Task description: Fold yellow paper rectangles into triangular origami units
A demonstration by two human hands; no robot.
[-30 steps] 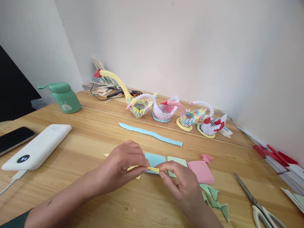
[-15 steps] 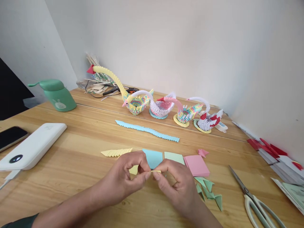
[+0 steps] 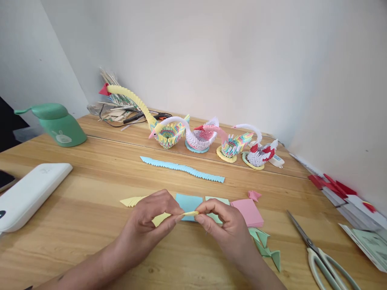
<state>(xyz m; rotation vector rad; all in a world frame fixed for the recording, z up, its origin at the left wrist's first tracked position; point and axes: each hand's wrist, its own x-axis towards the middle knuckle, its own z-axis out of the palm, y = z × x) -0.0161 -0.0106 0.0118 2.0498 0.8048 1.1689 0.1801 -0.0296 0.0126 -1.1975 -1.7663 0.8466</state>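
A small folded yellow paper piece [image 3: 190, 213] is stretched between my two hands, seen nearly edge-on. My left hand [image 3: 154, 219] pinches its left end between thumb and fingers. The right end is pinched by my right hand [image 3: 222, 221]. Behind the fingers lie a stack of blue paper [image 3: 190, 201], pale green sheets [image 3: 219, 199] and a pink paper stack [image 3: 248, 212]. Yellow paper [image 3: 161, 218] and a row of folded yellow pieces [image 3: 131, 201] are partly hidden by my left hand. Folded green triangles [image 3: 266, 245] rest to the right of my right hand.
A blue strip of folded paper [image 3: 184, 167] lies beyond the hands. Several paper swans [image 3: 201, 139] stand farther back. Scissors [image 3: 314, 247] lie at right, with a small pink folded piece [image 3: 254, 195] nearer. A white power bank [image 3: 33, 195] and green bottle [image 3: 63, 127] are at left.
My hands have drawn slightly apart, so more of the yellow piece shows between the fingertips. The camera view has turned a little, shifting most of the scene left.
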